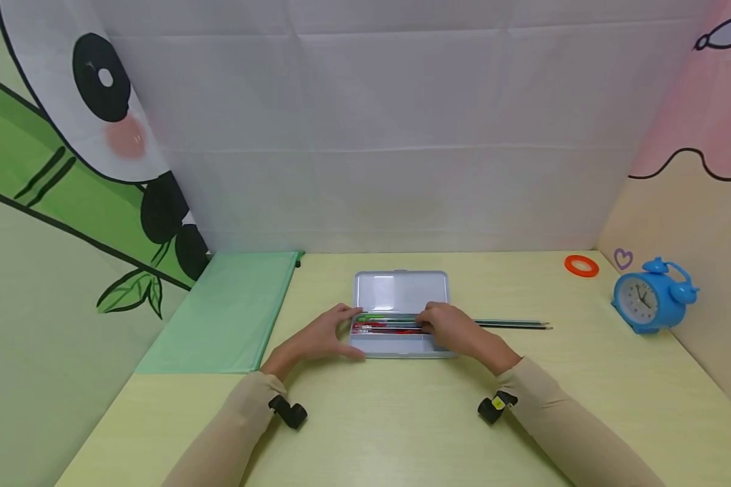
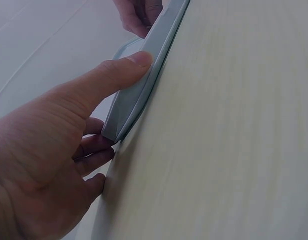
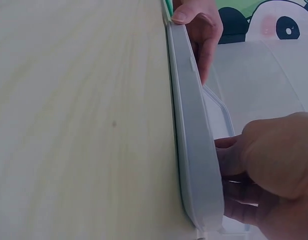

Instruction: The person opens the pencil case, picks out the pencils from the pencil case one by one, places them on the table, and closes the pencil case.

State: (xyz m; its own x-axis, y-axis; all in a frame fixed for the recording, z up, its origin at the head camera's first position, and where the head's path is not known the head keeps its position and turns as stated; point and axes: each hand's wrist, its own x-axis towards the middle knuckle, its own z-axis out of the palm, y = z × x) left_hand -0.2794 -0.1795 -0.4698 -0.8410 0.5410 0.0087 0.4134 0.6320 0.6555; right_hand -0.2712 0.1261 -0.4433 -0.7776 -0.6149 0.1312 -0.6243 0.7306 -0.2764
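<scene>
A pale grey pencil case lies with its lid raised at the back. Several red, green and dark pens and pencils lie lengthwise in it. My left hand grips the case's left end; in the left wrist view the thumb presses the front wall and the fingers go round the end. Over the case's right half, my right hand has its curled fingers down among the pencils. Dark pencils stick out to the right from under this hand, past the case. Its fingertips are partly hidden behind the wall.
A green zip pouch lies on the table to the left. At the right stand a blue alarm clock and, farther back, a flat orange ring. A white cloth backdrop rises behind the table.
</scene>
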